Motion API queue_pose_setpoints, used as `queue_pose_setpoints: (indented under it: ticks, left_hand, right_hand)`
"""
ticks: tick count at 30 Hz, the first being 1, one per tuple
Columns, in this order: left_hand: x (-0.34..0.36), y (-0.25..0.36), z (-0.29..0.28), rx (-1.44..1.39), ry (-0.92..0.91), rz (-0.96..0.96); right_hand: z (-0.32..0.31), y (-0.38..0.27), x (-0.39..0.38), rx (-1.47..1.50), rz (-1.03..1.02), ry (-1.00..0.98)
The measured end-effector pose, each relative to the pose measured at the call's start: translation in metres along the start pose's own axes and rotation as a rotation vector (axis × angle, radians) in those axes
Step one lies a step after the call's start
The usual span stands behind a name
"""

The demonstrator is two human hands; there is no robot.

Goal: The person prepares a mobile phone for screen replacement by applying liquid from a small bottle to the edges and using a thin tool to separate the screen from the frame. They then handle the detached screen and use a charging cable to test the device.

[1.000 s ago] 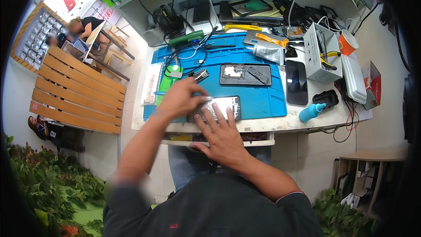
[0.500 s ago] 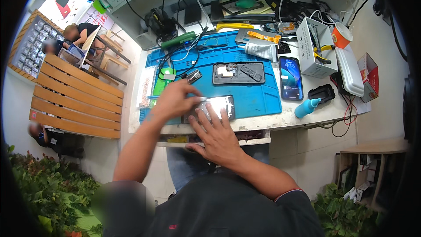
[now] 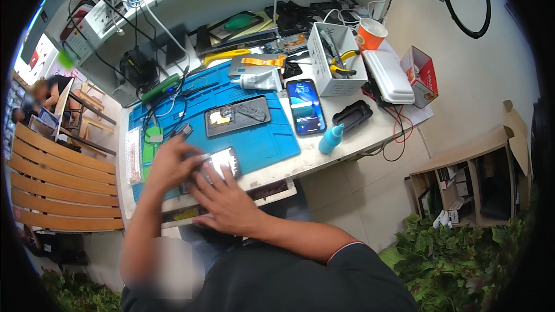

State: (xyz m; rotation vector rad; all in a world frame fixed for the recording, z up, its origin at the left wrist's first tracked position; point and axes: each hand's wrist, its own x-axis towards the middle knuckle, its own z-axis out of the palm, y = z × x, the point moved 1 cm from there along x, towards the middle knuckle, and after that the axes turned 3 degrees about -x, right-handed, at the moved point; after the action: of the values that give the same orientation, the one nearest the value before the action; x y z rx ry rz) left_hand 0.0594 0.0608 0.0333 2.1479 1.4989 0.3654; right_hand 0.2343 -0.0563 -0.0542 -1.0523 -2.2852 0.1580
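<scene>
My left hand [image 3: 176, 164] pinches a small pale thing, too blurred to make out, at the upper edge of a dismantled phone [image 3: 231, 159] with a shiny silver face. My right hand [image 3: 228, 205] lies across that phone, fingers spread and pressing on it. The phone rests near the front of a blue repair mat [image 3: 274, 147]. Farther back on the mat are an opened grey phone housing [image 3: 237, 116], a small metal part [image 3: 184, 130] and a green-cased item [image 3: 153, 136]. Right of the mat, a dark phone [image 3: 304, 107] shows a lit screen.
A blue bottle [image 3: 330, 140], black case [image 3: 351, 115], tool box [image 3: 326, 75], paper cup [image 3: 371, 34] and white lidded container [image 3: 388, 78] crowd the right side. Cables hang behind. A wooden slatted bench [image 3: 63, 179] and seated people [image 3: 55, 92] are at left, a low cabinet [image 3: 462, 188] at right.
The camera has turned rightward, shifting the bench scene left and down. The right-hand phone's screen, dark a second ago, is lit. Both hands stay on the dismantled phone.
</scene>
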Motion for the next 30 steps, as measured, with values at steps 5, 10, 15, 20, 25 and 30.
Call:
queue_pose_setpoints:
  ticks: [5, 10, 15, 20, 25, 30]
  left_hand:
    - [-0.022, -0.022, -0.028, 0.036, -0.013, -0.114]
    - [0.02, 0.04, 0.034, -0.112, 0.079, 0.141]
    - [-0.003, 0.009, 0.007, -0.027, 0.036, -0.027]
    - [-0.031, -0.032, -0.027, 0.101, 0.044, -0.08]
    - [0.011, 0.029, 0.025, -0.079, 0.06, 0.102]
    - [0.004, 0.018, 0.017, 0.021, 0.071, 0.051]
  right_hand:
    - [0.003, -0.001, -0.002, 0.014, -0.018, 0.009]
    - [0.003, -0.001, 0.0, 0.003, -0.038, -0.006]
    - [-0.001, -0.002, 0.001, -0.012, 0.008, -0.04]
    - [-0.003, -0.002, 0.001, -0.042, 0.001, -0.037]
    - [-0.002, -0.004, 0.004, -0.049, -0.021, -0.049]
    - [0.002, -0.001, 0.0, -0.03, -0.003, -0.029]
